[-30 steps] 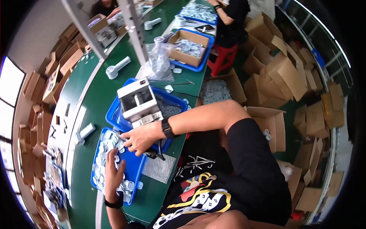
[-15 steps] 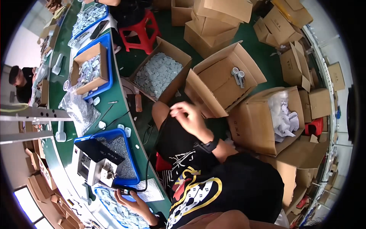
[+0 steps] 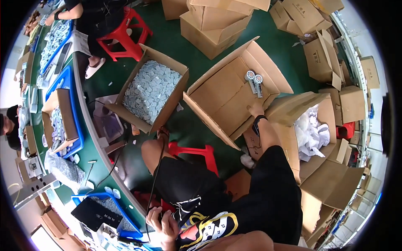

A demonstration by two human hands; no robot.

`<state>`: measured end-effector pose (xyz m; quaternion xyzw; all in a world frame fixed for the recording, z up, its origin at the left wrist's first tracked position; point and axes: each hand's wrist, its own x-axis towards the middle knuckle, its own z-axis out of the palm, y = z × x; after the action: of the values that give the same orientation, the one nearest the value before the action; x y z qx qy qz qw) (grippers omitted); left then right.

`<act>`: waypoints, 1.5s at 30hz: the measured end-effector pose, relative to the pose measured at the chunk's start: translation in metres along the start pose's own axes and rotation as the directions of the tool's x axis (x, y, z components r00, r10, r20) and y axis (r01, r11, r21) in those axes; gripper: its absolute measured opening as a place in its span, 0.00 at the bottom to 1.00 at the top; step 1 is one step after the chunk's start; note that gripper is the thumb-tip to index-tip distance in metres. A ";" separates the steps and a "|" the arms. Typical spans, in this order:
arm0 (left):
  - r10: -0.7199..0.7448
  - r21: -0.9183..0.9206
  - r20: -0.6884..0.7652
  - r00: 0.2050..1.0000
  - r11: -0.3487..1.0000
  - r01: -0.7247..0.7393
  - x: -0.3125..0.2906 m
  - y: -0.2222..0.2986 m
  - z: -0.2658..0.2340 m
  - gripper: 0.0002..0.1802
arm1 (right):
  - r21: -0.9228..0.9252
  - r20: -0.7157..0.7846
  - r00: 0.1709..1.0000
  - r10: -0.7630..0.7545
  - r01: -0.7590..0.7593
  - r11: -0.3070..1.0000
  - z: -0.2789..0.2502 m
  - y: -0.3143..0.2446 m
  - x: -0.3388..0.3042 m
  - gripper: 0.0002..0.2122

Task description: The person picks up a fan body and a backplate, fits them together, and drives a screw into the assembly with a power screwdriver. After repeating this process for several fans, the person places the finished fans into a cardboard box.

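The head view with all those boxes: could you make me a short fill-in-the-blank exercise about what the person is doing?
1. The right hand reaches into a big open ____ box.
2. Two small round silvery parts lie ____ that box.
3. The left hand sits near the person's lap, by a thin black ____.
4. The stool beside the person's legs is ____ in colour.

Missing words: cardboard; inside; cable; red

Right hand (image 3: 254,109) fingers hidden behind open cardboard box (image 3: 228,90) flap (grip unclear); left hand (image 3: 165,221) contents unclear.
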<state>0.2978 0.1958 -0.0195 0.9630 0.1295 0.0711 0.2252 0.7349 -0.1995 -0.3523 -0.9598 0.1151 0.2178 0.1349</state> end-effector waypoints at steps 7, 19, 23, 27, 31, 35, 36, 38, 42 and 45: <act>-0.057 -0.144 0.244 0.968 0.985 0.095 0.028 -0.005 0.039 0.15 | -0.234 -0.136 0.987 0.082 -0.112 0.966 -0.002 0.013 0.089 0.36; -0.169 -0.106 0.218 0.961 0.975 0.196 0.024 0.007 0.050 0.17 | -0.273 -0.038 0.984 0.172 -0.176 0.946 0.093 0.032 0.145 0.28; -0.087 -0.119 0.210 0.974 0.986 0.114 0.016 0.010 0.035 0.19 | -0.161 0.015 0.999 0.039 -0.036 0.986 0.126 0.030 0.120 0.41; -0.023 -0.283 0.043 0.999 0.958 0.035 -0.005 -0.014 0.027 0.20 | -0.146 0.116 0.968 -0.224 0.240 0.960 0.076 0.093 0.123 0.31; -0.025 -0.218 -0.080 0.997 0.976 0.007 -0.029 -0.003 0.023 0.17 | -0.391 0.043 0.940 -0.338 0.327 0.860 0.070 0.022 0.046 0.29; -0.054 -0.200 -0.242 0.969 0.980 0.005 -0.058 -0.004 0.017 0.16 | -0.471 -0.197 0.844 -0.499 0.365 0.803 -0.004 -0.040 -0.025 0.28; -0.059 -0.225 -0.274 0.960 0.974 -0.004 -0.064 -0.005 0.015 0.16 | -0.465 -0.266 0.804 -0.532 0.377 0.801 -0.025 -0.055 -0.047 0.27; -0.053 -0.279 -0.334 0.941 0.959 -0.045 -0.072 -0.010 0.012 0.15 | -0.435 -0.391 0.703 -0.594 0.428 0.792 -0.066 -0.086 -0.092 0.27; -0.088 -0.332 -0.433 0.897 0.941 -0.068 -0.084 -0.010 0.006 0.14 | -0.312 -0.473 0.500 -0.725 0.675 0.669 -0.110 -0.161 -0.186 0.26; -0.150 -0.335 -0.556 0.818 0.940 -0.056 -0.097 -0.003 0.000 0.14 | 0.274 -0.235 0.551 -0.800 0.828 0.490 -0.099 -0.236 -0.253 0.26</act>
<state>0.2045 0.1711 -0.0284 0.8402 0.2011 0.3730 0.3385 0.6165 0.0321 -0.1036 -0.8660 -0.3095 0.0669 0.3870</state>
